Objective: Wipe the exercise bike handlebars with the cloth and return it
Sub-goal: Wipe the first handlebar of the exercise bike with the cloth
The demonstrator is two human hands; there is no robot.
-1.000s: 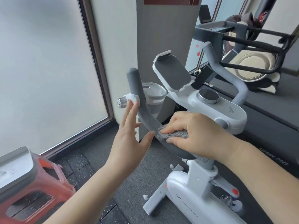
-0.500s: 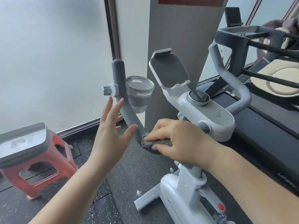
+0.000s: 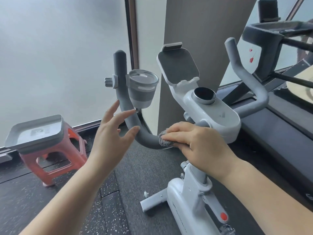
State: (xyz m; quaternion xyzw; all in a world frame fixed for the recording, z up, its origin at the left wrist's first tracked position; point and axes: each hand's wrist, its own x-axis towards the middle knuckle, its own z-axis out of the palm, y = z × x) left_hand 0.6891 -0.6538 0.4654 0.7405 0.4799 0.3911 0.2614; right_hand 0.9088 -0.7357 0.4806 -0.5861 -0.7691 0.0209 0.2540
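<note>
A white exercise bike [image 3: 213, 116] stands in front of me with two grey padded handlebars. My right hand [image 3: 198, 143] presses a small grey fuzzy cloth [image 3: 163, 139] onto the low bend of the left handlebar [image 3: 126, 112], close to the console. My left hand [image 3: 113, 134] hovers open beside that bar's curve, its thumb tip at the padding and fingers spread. The right handlebar [image 3: 247, 77] rises behind the console, untouched. Most of the cloth is hidden under my fingers.
A grey cup holder [image 3: 142, 89] is clamped to the left handlebar, with a knob [image 3: 109, 81] on the other side. A tablet holder [image 3: 177, 67] tops the console. A red stool with a grey tray [image 3: 35, 131] stands at the left. A treadmill [image 3: 277, 129] lies at the right.
The view has swung left and closer, bringing the stool further in. My right hand keeps the cloth on the lower bend; my left hand stays open beside the bar.
</note>
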